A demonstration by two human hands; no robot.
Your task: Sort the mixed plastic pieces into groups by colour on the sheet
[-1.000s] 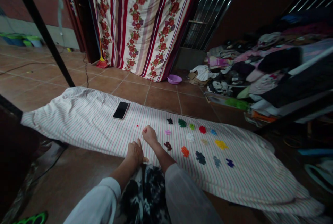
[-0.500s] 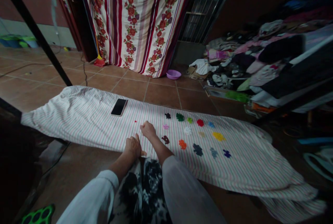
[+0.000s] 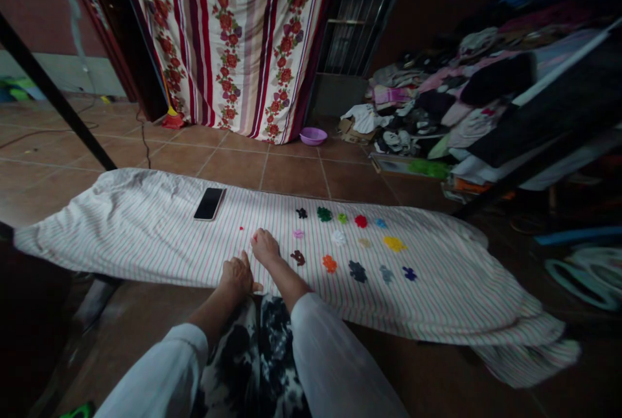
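My left hand (image 3: 237, 275) rests at the near edge of the striped cloth (image 3: 160, 230). Its index finger and thumb are stretched apart, the other fingers look bent, and I see nothing in it. Just right of it and a little farther off, my right hand (image 3: 265, 247) is closed low over the cloth; whatever it may pinch is hidden. A tiny red piece (image 3: 241, 228) lies beyond both hands. Right of them are small colour-sorted piles of pieces, among them a pink pile (image 3: 298, 234), a brown pile (image 3: 298, 257), an orange pile (image 3: 329, 264) and a white pile (image 3: 339, 237).
A phone (image 3: 210, 203) lies on the cloth at the back left. Farther right are a dark grey pile (image 3: 357, 271) and a yellow pile (image 3: 394, 243). Beyond the cloth, a purple basin (image 3: 313, 137) stands on the tiled floor near a heap of clothes (image 3: 437, 100).
The camera view has shifted, so the whole scene sits farther left. Both hands keep nearly the same pose and place on the cloth, and the piles look unchanged.
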